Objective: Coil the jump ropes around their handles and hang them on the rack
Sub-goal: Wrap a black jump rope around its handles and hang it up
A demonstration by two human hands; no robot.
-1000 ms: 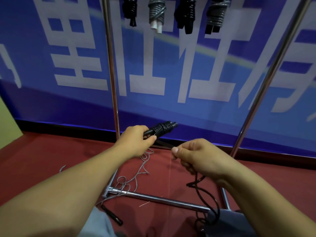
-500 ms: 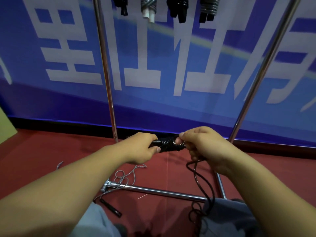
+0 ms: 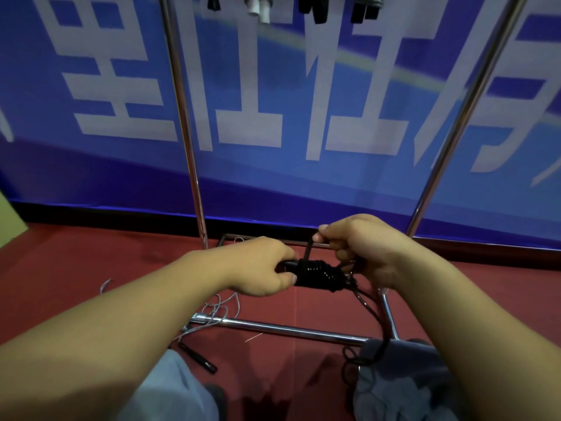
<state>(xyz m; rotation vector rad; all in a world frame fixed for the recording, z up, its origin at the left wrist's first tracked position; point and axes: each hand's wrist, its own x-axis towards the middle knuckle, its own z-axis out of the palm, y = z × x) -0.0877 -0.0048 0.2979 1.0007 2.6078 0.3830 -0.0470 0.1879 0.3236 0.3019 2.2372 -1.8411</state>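
Note:
My left hand (image 3: 261,270) grips the black jump rope handles (image 3: 315,276), which lie level and carry several turns of black cord. My right hand (image 3: 361,249) pinches the black cord (image 3: 308,253) just above the coil, pulling it up taut. The loose remainder of the black rope (image 3: 372,314) trails down to my right knee. A grey jump rope (image 3: 217,311) lies tangled on the red floor by the rack's base, its black handle (image 3: 197,357) near my left knee. Several coiled ropes (image 3: 312,9) hang at the top of the rack.
The chrome rack has a left upright (image 3: 182,117), a slanted right upright (image 3: 461,117) and a base bar (image 3: 288,329) across the red carpet. A blue banner (image 3: 273,101) with white characters fills the wall behind. My knees sit at the bottom edge.
The handles dropped from tilted to level. My right hand moved from below the coil up over it, adding more cord. The view tipped downward.

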